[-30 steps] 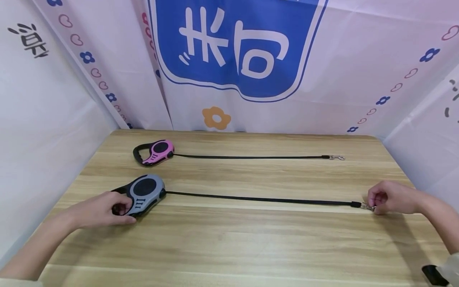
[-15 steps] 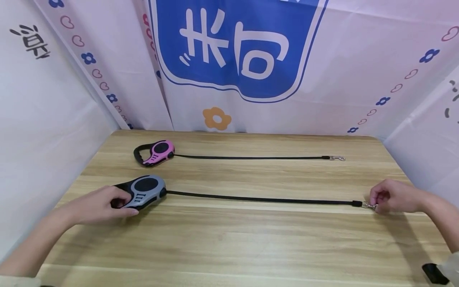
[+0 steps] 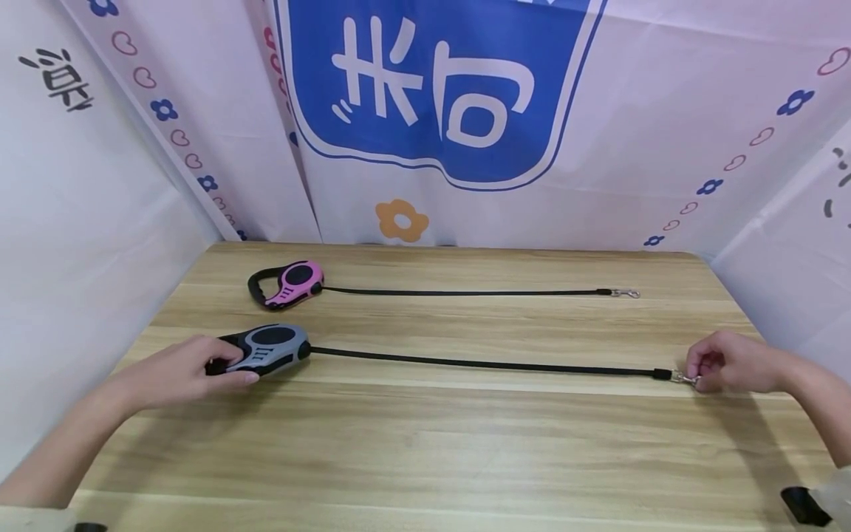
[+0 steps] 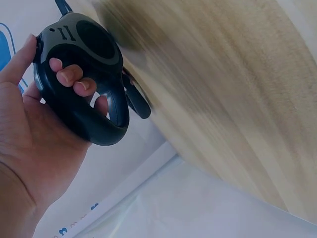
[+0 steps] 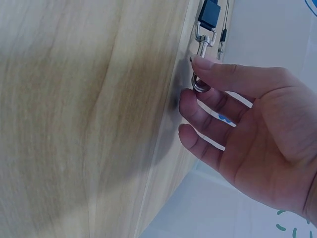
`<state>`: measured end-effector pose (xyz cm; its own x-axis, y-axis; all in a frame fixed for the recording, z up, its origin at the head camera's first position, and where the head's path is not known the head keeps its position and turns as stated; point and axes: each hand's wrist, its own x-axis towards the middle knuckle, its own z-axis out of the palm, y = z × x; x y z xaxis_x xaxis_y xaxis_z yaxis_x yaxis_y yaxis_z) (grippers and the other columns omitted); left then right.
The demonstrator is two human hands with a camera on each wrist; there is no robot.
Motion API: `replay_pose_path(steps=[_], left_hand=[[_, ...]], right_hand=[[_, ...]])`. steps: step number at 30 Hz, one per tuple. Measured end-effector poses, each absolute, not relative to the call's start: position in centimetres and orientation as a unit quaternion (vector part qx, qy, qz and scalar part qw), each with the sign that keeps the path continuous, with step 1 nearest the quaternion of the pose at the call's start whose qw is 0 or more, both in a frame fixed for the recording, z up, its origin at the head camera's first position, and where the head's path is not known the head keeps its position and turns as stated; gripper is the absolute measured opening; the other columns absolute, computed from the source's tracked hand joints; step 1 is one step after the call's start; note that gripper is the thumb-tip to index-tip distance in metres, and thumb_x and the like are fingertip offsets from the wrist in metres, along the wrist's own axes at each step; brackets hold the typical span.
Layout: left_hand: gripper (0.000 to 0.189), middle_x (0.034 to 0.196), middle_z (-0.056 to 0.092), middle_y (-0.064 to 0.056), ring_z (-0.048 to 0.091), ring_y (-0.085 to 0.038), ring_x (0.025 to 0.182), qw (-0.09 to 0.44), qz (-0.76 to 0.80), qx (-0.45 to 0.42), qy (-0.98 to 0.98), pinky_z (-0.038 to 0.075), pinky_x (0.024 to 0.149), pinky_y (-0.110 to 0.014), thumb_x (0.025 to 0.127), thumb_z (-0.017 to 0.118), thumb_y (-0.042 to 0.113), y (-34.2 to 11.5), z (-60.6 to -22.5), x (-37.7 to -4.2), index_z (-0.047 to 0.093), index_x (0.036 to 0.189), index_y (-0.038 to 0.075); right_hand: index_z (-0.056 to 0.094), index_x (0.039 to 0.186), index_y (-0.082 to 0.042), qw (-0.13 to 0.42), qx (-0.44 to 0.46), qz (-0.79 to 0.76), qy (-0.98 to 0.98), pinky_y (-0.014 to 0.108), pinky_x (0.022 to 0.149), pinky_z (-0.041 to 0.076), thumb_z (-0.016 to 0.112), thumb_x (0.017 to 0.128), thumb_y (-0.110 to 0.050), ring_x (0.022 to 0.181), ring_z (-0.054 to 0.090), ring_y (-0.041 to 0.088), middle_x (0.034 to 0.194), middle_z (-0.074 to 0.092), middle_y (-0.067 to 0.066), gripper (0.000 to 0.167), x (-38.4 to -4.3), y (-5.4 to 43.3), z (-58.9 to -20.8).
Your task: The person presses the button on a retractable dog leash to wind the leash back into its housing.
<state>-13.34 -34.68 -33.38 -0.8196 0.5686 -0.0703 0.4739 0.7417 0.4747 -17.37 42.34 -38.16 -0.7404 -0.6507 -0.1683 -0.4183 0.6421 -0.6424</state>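
Note:
A grey-and-black retractable dog leash point(image 3: 275, 346) is at the table's left, its handle gripped by my left hand point(image 3: 176, 373). In the left wrist view, my fingers point(image 4: 69, 75) curl through the handle loop point(image 4: 106, 135) and the thumb lies along the casing's side. A black strap point(image 3: 479, 363) runs nearly straight from the casing to the right. At its far end, my right hand point(image 3: 741, 363) pinches the metal snap hook point(image 5: 202, 48) between thumb and index finger, the other fingers loosely bent below.
Farther back lies a smaller pink-and-black retractable leash point(image 3: 298, 276), its strap point(image 3: 459, 293) drawn out to a silver snap hook point(image 3: 625, 293). The wooden table point(image 3: 425, 451) ends at a printed white cloth backdrop point(image 3: 598, 199), with white cloth at both sides.
My left hand has raised and tilted the grey leash slightly, its handle end shifting away from me, and the strap's left end has risen a little. The right hand has barely moved; the pink leash stays put.

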Motion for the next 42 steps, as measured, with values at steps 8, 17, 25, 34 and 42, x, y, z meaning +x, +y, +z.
replay_pose_path(steps=[8, 17, 25, 34, 42], left_hand=[[0.036, 0.067, 0.036, 0.021, 0.038, 0.004, 0.063, 0.066, 0.206, 0.296, 0.93, 0.034, 0.058, -0.022, 0.096, 0.075, 0.023, -34.5, -33.0, -13.4, 0.05, 0.071, 0.025], [0.029, 0.071, 0.047, 0.019, 0.042, 0.003, 0.066, 0.006, 0.181, 0.296, 0.938, 0.037, 0.06, -0.023, 0.092, 0.079, 0.02, -34.5, -32.7, -13.9, 0.058, 0.074, 0.025], [0.023, 0.074, 0.057, 0.02, 0.049, 0.002, 0.066, -0.002, 0.208, 0.284, 0.936, 0.044, 0.061, -0.025, 0.096, 0.074, 0.018, -34.1, -32.5, -14.3, 0.065, 0.078, 0.026], [0.025, 0.064, 0.041, 0.013, 0.038, -0.001, 0.058, -0.013, 0.24, 0.245, 0.939, 0.036, 0.053, -0.025, 0.098, 0.073, 0.019, -33.5, -32.2, -14.6, 0.059, 0.078, 0.021], [0.023, 0.071, 0.045, 0.008, 0.041, -0.005, 0.064, -0.053, 0.286, 0.24, 0.926, 0.034, 0.054, -0.027, 0.095, 0.076, 0.012, -33.2, -32.3, -15.4, 0.057, 0.084, 0.017]], right_hand=[[0.068, 0.082, -0.01, 0.183, -0.304, -0.293, 0.888, 0.024, 0.053, 0.04, 0.074, 0.079, 0.011, 0.065, 0.047, -0.001, 0.074, 0.056, -0.014, 0.022, -17.5, 42.4, -38.1], [0.068, 0.083, -0.01, 0.171, -0.309, -0.288, 0.89, 0.024, 0.053, 0.039, 0.073, 0.081, 0.012, 0.065, 0.046, -0.001, 0.074, 0.056, -0.014, 0.023, -17.5, 42.5, -38.0], [0.068, 0.083, -0.011, 0.161, -0.318, -0.292, 0.887, 0.024, 0.054, 0.04, 0.074, 0.08, 0.013, 0.065, 0.048, 0.0, 0.073, 0.058, -0.012, 0.024, -17.7, 42.6, -38.0], [0.068, 0.083, -0.009, 0.168, -0.318, -0.3, 0.884, 0.024, 0.053, 0.042, 0.074, 0.081, 0.012, 0.066, 0.048, 0.0, 0.074, 0.059, -0.012, 0.022, -17.6, 42.4, -37.9], [0.068, 0.083, -0.008, 0.171, -0.312, -0.299, 0.886, 0.024, 0.053, 0.042, 0.074, 0.081, 0.012, 0.065, 0.048, -0.001, 0.074, 0.058, -0.011, 0.022, -17.6, 42.4, -37.8]])
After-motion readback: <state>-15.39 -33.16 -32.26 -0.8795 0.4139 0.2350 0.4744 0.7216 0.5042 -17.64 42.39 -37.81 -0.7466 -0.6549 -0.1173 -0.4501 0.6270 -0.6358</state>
